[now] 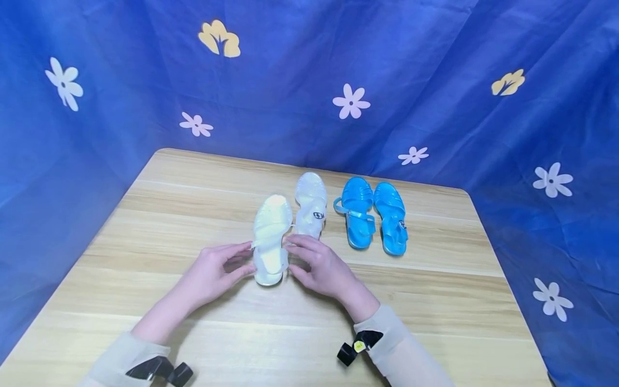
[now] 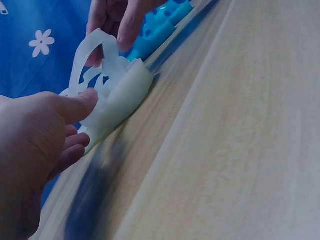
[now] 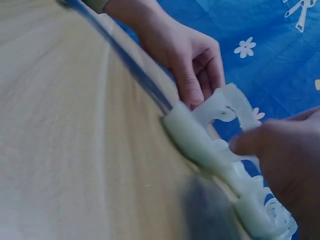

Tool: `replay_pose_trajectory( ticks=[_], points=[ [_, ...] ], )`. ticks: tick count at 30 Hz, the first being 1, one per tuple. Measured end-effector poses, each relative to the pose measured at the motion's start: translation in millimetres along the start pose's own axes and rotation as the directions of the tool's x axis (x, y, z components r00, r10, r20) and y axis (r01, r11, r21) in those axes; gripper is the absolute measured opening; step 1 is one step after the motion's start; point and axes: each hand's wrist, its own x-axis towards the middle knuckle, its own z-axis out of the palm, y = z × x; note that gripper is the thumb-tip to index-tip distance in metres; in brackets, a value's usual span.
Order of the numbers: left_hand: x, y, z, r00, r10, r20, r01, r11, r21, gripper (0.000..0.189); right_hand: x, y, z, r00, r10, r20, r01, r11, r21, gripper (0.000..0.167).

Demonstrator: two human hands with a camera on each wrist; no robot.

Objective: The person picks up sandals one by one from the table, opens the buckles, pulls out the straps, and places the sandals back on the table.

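A translucent white sandal [image 1: 273, 223] lies sole down on the table, toe pointing away. My left hand [image 1: 220, 271] is at its left side near the heel, thumb and fingers spread apart with their tips at the edge. On the opposite side, my right hand [image 1: 319, 263] has loosely bent fingers close to the ankle strap. In the left wrist view the strap [image 2: 85, 52] stands up in a loop between both hands. A second white sandal [image 1: 310, 193] lies just right and beyond, its heel partly hidden by my right hand. Exact finger contact is hard to tell.
A pair of blue sandals, a left one [image 1: 358, 199] and a right one [image 1: 389, 201], lies to the right of the white ones. All are on a light wooden table [image 1: 435, 301]. A blue flowered curtain [image 1: 290, 80] hangs behind and around its edges.
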Motion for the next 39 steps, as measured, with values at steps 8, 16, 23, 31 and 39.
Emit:
replay_pose_trajectory(
  ticks=[8, 16, 23, 31, 39],
  points=[
    [1.4, 2.9, 3.1, 0.998, 0.047, -0.045, -0.044, 0.997, 0.064, 0.042, -2.0, -0.3, 11.6, 0.998, -0.042, -0.045, 0.036, 0.991, -0.126, 0.029],
    [6.2, -2.1, -0.6, 0.998, -0.016, -0.059, 0.019, 0.999, 0.042, 0.038, 8.5, -2.6, 16.8, 0.999, 0.014, -0.038, -0.018, 0.994, -0.104, 0.026],
    [18.5, -9.1, -3.4, 0.998, -0.058, -0.037, 0.058, 0.998, 0.024, 0.037, 28.2, -6.7, 19.7, 0.998, 0.067, -0.011, -0.068, 0.98, -0.186, 0.026],
    [27.0, -18.6, -4.5, 0.995, -0.085, -0.059, 0.086, 0.996, 0.013, 0.037, 53.8, -11.6, 26.7, 0.992, 0.091, 0.083, -0.059, 0.943, -0.327, 0.026],
    [39.3, -23.7, -2.5, 0.993, -0.085, -0.084, 0.089, 0.995, 0.042, 0.037, 70.0, -3.8, 26.5, 0.979, 0.16, 0.128, -0.105, 0.928, -0.357, 0.024]
  ],
)
